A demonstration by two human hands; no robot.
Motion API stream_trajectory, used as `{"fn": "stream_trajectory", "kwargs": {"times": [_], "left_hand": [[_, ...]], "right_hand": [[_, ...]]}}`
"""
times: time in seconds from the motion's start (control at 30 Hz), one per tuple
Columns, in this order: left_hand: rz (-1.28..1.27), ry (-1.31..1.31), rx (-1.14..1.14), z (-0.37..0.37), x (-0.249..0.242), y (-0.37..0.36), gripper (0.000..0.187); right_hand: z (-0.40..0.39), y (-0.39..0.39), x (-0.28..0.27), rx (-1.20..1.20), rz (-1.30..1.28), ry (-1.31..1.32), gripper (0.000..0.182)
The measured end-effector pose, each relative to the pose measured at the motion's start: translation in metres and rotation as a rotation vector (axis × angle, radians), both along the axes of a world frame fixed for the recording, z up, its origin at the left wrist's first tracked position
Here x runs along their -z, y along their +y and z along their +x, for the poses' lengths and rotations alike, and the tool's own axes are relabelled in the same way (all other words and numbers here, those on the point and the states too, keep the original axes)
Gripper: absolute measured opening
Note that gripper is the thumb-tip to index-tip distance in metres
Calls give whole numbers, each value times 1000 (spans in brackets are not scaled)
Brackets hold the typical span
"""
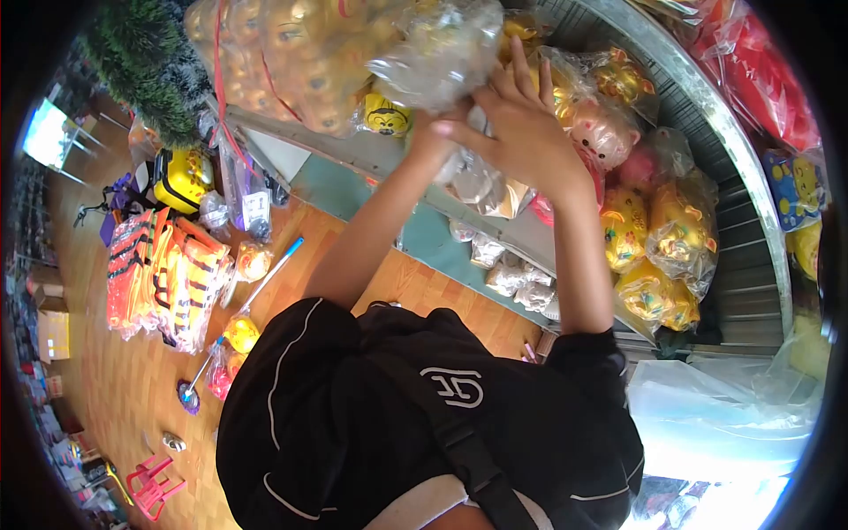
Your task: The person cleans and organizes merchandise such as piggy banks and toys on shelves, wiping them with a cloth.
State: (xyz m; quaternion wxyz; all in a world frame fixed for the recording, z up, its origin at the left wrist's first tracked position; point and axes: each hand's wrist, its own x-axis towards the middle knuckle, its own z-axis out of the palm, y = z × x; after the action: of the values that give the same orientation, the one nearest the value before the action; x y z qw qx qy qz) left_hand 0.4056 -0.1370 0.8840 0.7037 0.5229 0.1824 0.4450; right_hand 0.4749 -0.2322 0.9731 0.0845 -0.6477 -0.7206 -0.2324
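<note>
Both my hands reach up to a shelf of plastic-wrapped figures. My left hand is at a crumpled clear plastic bag, its fingers mostly hidden by the plastic and my other hand. Beside it, my right hand has its fingers spread over wrapped items, its thumb pointing toward my left hand. A yellow item with a drawn face sits left of my hands. To the right are a pink wrapped pig figure and yellow wrapped figures.
A big bag of golden figures is at the upper left. A curved metal shelf edge runs along the right. Wrapped items sit on a lower shelf. Orange packs, a mop and a pink stool stand on the floor.
</note>
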Motion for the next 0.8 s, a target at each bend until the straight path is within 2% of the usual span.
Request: {"fn": "stream_trajectory", "kwargs": {"times": [0.03, 0.07, 0.13, 0.2, 0.27, 0.3, 0.37, 0.4, 0.43, 0.5, 0.53, 0.57, 0.63, 0.7, 0.77, 0.8], "left_hand": [[-109, -51, -18, -1, 0, 1, 38], [-109, -54, -17, -7, 0, 6, 38], [-21, -65, -130, -27, -1, 22, 32], [1, -134, -105, -46, 0, 36, 29], [17, -195, -77, -57, 2, 40, 29], [-47, -247, -54, -61, 3, 40, 29], [-170, -355, -17, -72, 3, 40, 29], [-167, -356, -34, -77, 5, 42, 29], [-154, -341, -80, -82, 9, 43, 29], [-139, -324, -140, -94, 19, 46, 28], [-220, -398, -121, -99, 24, 47, 28], [-300, -475, -98, -104, 27, 48, 27], [-341, -554, -75, -113, 30, 48, 26], [-385, -618, -43, -118, 35, 47, 26], [-449, -674, -11, -108, 42, 43, 25], [-516, -645, 1, -101, 45, 39, 30]], "right_hand": [[10, -9, 6, -72, 81, 323, 43], [20, -18, 13, -148, 163, 645, 43], [45, -29, 48, 13, 299, 1219, 41], [72, -29, 116, 307, 145, 1169, 41], [88, -15, 211, 335, -2, 856, 41], [86, -9, 233, 328, -7, 858, 41], [75, 5, 267, 742, -41, 394, 43], [80, 11, 279, 828, -65, 285, 46], [92, 11, 289, 810, -68, 285, 46], [93, 6, 282, 798, -285, 290, 44], [88, 2, 268, 779, -313, 428, 39], [74, -7, 227, 760, -339, 563, 33], [54, -24, 191, 458, 273, 913, 25], [22, -28, 143, 173, 726, 1651, 26], [-1, -26, 116, 49, 636, 1577, 36], [-22, -18, 99, -17, 551, 1422, 34]]}}
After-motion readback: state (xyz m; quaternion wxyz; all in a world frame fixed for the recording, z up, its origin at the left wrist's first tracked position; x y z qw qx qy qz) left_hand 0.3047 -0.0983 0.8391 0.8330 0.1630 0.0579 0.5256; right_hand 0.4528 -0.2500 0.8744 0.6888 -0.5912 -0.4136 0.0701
